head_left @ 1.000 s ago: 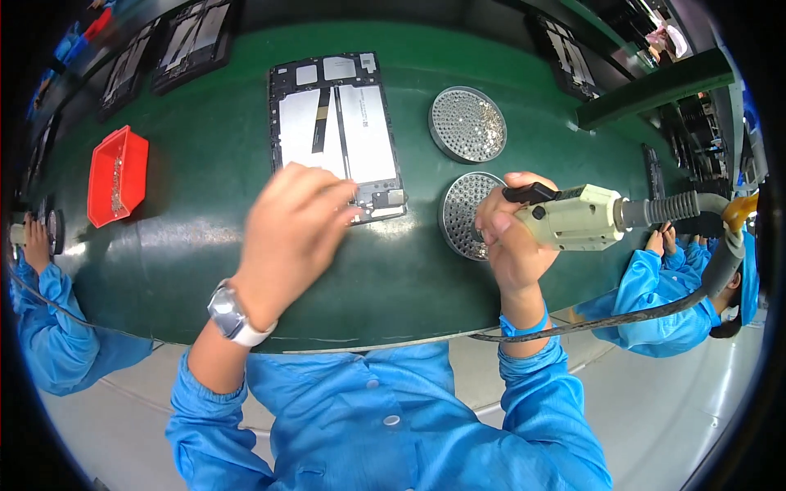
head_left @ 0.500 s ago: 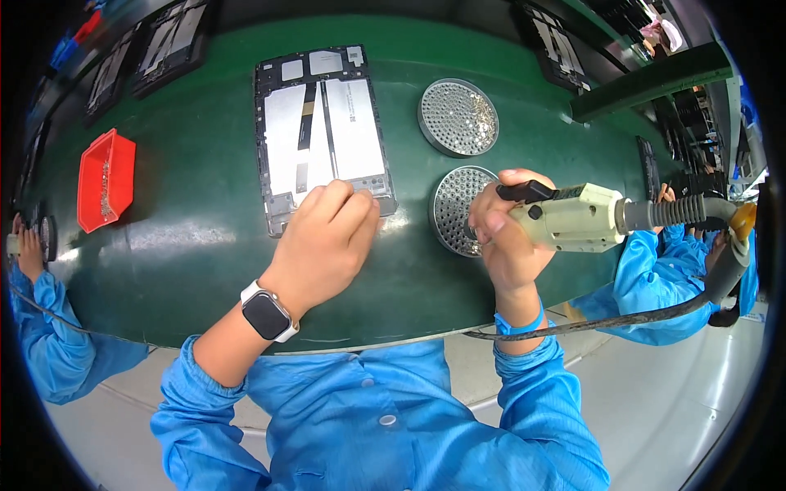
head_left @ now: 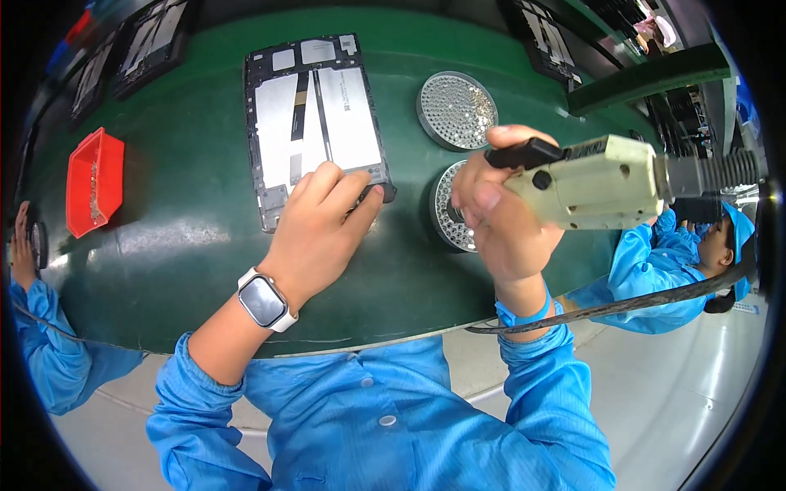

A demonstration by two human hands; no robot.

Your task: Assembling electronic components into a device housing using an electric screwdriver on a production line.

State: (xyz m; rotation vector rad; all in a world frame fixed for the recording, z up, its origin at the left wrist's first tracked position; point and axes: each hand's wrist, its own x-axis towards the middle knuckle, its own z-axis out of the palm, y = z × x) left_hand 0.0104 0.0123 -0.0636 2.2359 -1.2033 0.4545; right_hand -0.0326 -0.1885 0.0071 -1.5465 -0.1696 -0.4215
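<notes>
A tablet housing (head_left: 352, 123) lies opened on the green bench, its silver inside facing up with dark ribbon strips along it. My left hand (head_left: 315, 225), with a white-strapped watch at the wrist, is closed over its lower edge, fingers bent and thumb near the lower right corner. What lies under those fingertips is hidden. My right hand (head_left: 508, 221) is wrapped round a pale green electric screwdriver (head_left: 602, 184) with a black lever. It is above the nearer round screw tray (head_left: 446, 196), a grey dish full of holes; the tool's tip is hidden behind the fingers.
A second round screw tray (head_left: 450, 106) with loose screws sits farther back. On the left stands a red bin (head_left: 106, 180) holding small screws. More tablet housings (head_left: 151, 41) lie at the back. A black cable (head_left: 639, 307) crosses at right. Co-workers in blue sit either side.
My right hand and the screwdriver have risen slightly, the tool looking larger and nearer. My left hand stays at the tablet's lower edge, shifted a little. The whole view has moved slightly.
</notes>
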